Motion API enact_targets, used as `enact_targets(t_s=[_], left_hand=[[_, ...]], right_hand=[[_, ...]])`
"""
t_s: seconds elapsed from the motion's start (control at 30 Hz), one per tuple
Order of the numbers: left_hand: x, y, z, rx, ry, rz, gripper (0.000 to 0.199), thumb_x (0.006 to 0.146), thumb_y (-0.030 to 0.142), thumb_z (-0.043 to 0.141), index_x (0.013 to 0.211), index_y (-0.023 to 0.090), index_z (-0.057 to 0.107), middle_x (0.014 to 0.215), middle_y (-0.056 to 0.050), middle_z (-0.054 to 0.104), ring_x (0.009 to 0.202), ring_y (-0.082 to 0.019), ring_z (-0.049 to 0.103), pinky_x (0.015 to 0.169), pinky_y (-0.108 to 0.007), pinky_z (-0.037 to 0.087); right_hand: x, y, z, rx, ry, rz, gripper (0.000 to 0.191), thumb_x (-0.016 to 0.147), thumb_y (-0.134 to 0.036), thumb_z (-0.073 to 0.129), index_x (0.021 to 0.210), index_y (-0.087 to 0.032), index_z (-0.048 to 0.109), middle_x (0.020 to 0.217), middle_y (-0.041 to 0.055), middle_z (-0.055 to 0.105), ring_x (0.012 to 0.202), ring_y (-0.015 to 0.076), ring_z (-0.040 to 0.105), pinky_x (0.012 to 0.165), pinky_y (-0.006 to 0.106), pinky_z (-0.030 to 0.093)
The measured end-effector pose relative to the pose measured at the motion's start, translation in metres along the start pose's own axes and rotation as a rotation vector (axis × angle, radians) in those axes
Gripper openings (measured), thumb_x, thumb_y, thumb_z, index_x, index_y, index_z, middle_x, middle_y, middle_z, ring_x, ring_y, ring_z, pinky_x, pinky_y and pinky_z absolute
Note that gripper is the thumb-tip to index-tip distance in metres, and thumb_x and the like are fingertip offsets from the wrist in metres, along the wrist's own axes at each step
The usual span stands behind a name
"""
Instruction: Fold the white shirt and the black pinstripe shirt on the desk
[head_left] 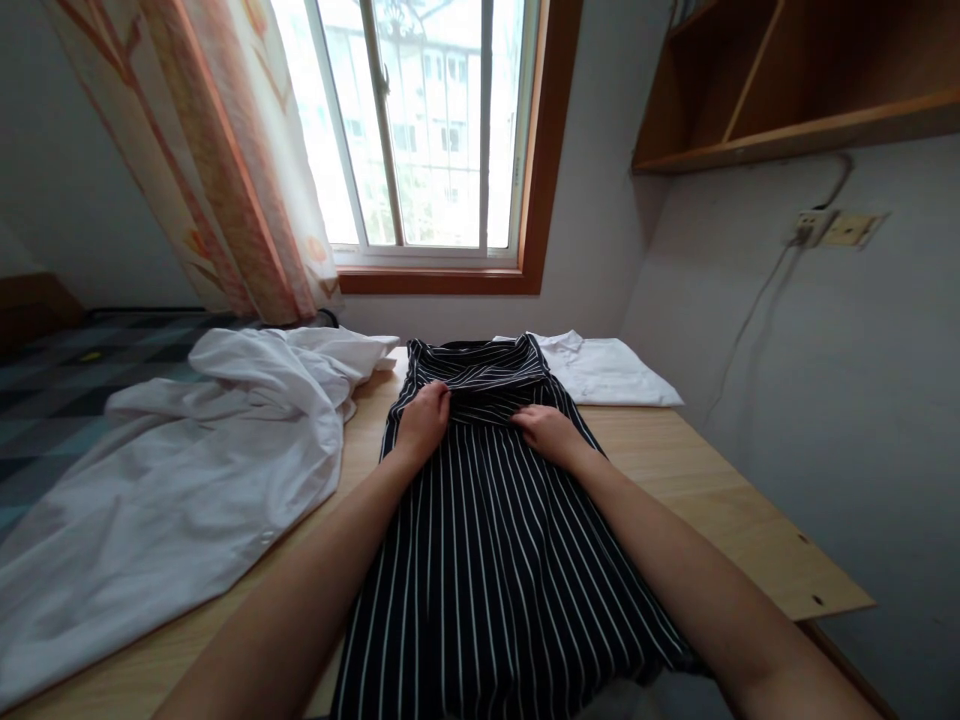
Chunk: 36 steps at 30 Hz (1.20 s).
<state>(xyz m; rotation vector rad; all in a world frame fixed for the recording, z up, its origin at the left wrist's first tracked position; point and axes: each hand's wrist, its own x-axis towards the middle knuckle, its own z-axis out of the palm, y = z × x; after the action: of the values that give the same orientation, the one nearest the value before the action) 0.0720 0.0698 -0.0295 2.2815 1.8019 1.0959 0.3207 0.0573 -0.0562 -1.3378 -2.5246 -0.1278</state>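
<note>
A black dress with thin white stripes (487, 560) lies lengthwise over the wooden board, its wider end toward me. Across its far part, the fabric is bunched into a folded band with slanting stripes. My left hand (425, 422) is closed on the left of this band, pinching the cloth between thumb and fingers. On the right, my right hand (551, 432) also has its fingers closed on the fabric, just below the fold. Part of the dress's right side is hidden under my right forearm.
A crumpled white cloth garment (247, 450) spreads along the left. Behind the dress, a folded white shirt (604, 368) lies on the wooden tabletop (750, 530). A checked bedspread (45, 400) is at far left, with a curtain (225, 150) and window beyond. Shelves (795, 120) hang upper right.
</note>
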Motion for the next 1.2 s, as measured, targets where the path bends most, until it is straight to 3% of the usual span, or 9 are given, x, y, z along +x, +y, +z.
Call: enact_targets(t_s=[0.13,0.27,0.37,0.5,0.63,0.73,0.83,1.03,1.2], left_hand=[[0.001,0.004,0.003,-0.416,-0.055,-0.098,0.014,0.096,0.031,0.043,0.097,0.023,0.053,0.087,-0.001,0.069,0.068,-0.017,0.071,0.063,-0.028,0.056],[0.001,0.009,0.003,-0.52,-0.039,-0.106,0.018,0.097,0.038,0.042,0.102,0.023,0.052,0.075,0.002,0.066,0.062,-0.018,0.07,0.056,-0.028,0.056],[0.004,0.006,0.002,-0.438,0.093,-0.004,0.02,0.097,0.036,0.04,0.105,0.023,0.054,0.099,-0.004,0.071,0.086,-0.02,0.072,0.077,-0.033,0.058],[0.009,-0.008,-0.003,-0.23,0.15,0.169,0.016,0.094,0.029,0.045,0.098,0.021,0.058,0.125,-0.01,0.065,0.119,-0.023,0.059,0.106,-0.042,0.045],[0.007,-0.021,-0.006,-0.101,-0.012,0.244,0.016,0.091,0.025,0.047,0.096,0.02,0.061,0.124,-0.01,0.065,0.119,-0.023,0.059,0.107,-0.042,0.044],[0.001,-0.027,-0.004,-0.022,-0.167,0.255,0.019,0.088,0.023,0.049,0.099,0.02,0.064,0.125,-0.01,0.064,0.117,-0.024,0.061,0.105,-0.041,0.047],[-0.004,-0.028,-0.001,0.01,-0.236,0.257,0.029,0.086,0.024,0.052,0.111,0.021,0.065,0.134,-0.01,0.059,0.123,-0.025,0.058,0.107,-0.041,0.045],[-0.004,-0.028,0.004,0.056,-0.251,0.247,0.037,0.089,0.028,0.049,0.12,0.016,0.065,0.138,-0.013,0.059,0.128,-0.026,0.055,0.112,-0.041,0.041],[-0.001,-0.023,-0.006,0.135,-0.083,0.118,0.041,0.097,0.035,0.036,0.114,0.016,0.069,0.119,-0.013,0.07,0.109,-0.027,0.065,0.099,-0.04,0.049]], right_hand=[[0.001,-0.005,-0.001,0.016,0.013,0.012,0.032,0.093,-0.016,0.051,0.12,-0.017,0.068,0.122,0.0092,0.068,0.114,0.0202,0.06,0.102,0.031,0.042],[0.002,-0.004,0.004,-0.012,0.036,0.211,0.038,0.096,-0.026,0.05,0.131,-0.018,0.062,0.137,0.0123,0.058,0.124,0.0243,0.053,0.104,0.036,0.04],[0.001,-0.001,0.006,-0.005,0.007,0.251,0.043,0.098,-0.028,0.046,0.14,-0.018,0.054,0.146,0.0127,0.05,0.131,0.024,0.046,0.108,0.036,0.036],[0.003,0.002,0.003,-0.121,0.018,0.289,0.038,0.097,-0.016,0.04,0.127,-0.013,0.064,0.14,0.0157,0.054,0.131,0.0269,0.045,0.107,0.037,0.035],[0.004,0.006,-0.002,-0.205,0.027,0.311,0.038,0.094,-0.006,0.035,0.104,-0.012,0.071,0.119,0.0166,0.065,0.119,0.0271,0.052,0.098,0.035,0.04],[0.003,0.006,-0.005,-0.185,0.052,0.259,0.037,0.094,-0.007,0.037,0.106,-0.014,0.071,0.116,0.0148,0.067,0.116,0.0254,0.053,0.097,0.034,0.039],[0.002,0.002,-0.005,-0.165,0.066,0.189,0.035,0.094,-0.009,0.039,0.107,-0.016,0.071,0.118,0.0126,0.067,0.119,0.0252,0.05,0.098,0.036,0.036],[0.001,0.001,-0.004,-0.206,0.073,0.28,0.036,0.094,-0.01,0.038,0.096,-0.017,0.073,0.107,0.0138,0.071,0.109,0.0279,0.052,0.091,0.042,0.035],[-0.002,0.001,-0.005,-0.208,0.089,0.278,0.027,0.089,-0.014,0.047,0.094,-0.017,0.074,0.106,0.0121,0.072,0.108,0.0284,0.05,0.089,0.042,0.034]])
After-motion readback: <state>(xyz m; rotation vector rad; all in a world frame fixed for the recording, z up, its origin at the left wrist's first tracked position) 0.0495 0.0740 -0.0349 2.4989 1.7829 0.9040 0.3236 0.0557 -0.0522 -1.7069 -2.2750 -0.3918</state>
